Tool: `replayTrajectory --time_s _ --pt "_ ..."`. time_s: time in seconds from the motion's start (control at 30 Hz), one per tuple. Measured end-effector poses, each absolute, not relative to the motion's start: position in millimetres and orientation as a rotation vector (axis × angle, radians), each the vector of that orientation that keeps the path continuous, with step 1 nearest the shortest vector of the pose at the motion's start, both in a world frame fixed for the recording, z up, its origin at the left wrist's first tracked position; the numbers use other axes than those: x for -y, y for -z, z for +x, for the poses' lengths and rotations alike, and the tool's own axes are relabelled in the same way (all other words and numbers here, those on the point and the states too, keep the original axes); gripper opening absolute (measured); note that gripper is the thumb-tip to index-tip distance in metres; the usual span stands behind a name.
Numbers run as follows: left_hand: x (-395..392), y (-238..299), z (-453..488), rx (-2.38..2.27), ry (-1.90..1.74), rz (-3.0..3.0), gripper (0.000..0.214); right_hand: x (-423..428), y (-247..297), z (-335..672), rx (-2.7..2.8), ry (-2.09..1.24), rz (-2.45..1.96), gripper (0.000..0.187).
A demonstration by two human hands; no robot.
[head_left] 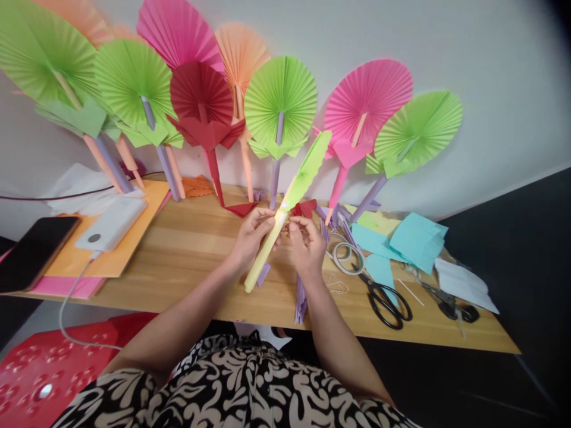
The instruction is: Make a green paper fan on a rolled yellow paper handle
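A folded green paper fan (307,172) with a rolled yellow paper handle (261,261) is tilted above the table, seen almost edge-on. My left hand (253,238) is closed around the handle just below the green part. Close to the same spot, my right hand (308,245) pinches its thumb and fingers together at the right side of the handle. Whatever is between those fingertips is too small to make out. A shiny whitish patch shows on the handle where the fingers meet. Purple folded paper (301,300) lies below my right hand.
Several finished paper fans, such as a green one (281,95) and a red one (201,98), lean on the wall. Tape rolls (348,258), black scissors (387,303), thread (338,285) and blue paper (417,241) lie right. A phone (38,249) and white power bank (111,224) lie left.
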State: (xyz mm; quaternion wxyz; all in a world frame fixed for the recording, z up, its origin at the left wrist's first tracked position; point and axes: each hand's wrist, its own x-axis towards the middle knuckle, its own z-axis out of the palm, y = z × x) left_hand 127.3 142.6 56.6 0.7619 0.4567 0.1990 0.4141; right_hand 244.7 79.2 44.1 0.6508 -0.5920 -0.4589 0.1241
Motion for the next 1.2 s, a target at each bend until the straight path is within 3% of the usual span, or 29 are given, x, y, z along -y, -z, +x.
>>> replayTrajectory --time_s 0.33,0.5,0.8,1.2 --pt "-138.8 -55.5 126.7 -0.409 -0.814 1.068 0.035 -79.6 -52.8 243.0 1.027 -0.627 -1.223 0.019" --pt "-138.3 -56.5 128.4 -0.355 -0.829 1.111 0.046 -81.3 -51.3 242.2 0.933 -0.725 -1.182 0.02" --pt "-138.0 -56.6 128.1 -0.445 -0.81 1.12 0.044 -81.4 -49.6 245.1 0.979 -0.529 -1.27 0.023" --pt "-138.6 -56.8 126.7 -0.456 -0.793 1.146 0.03 -82.3 -45.9 241.4 0.944 -0.561 -1.211 0.025"
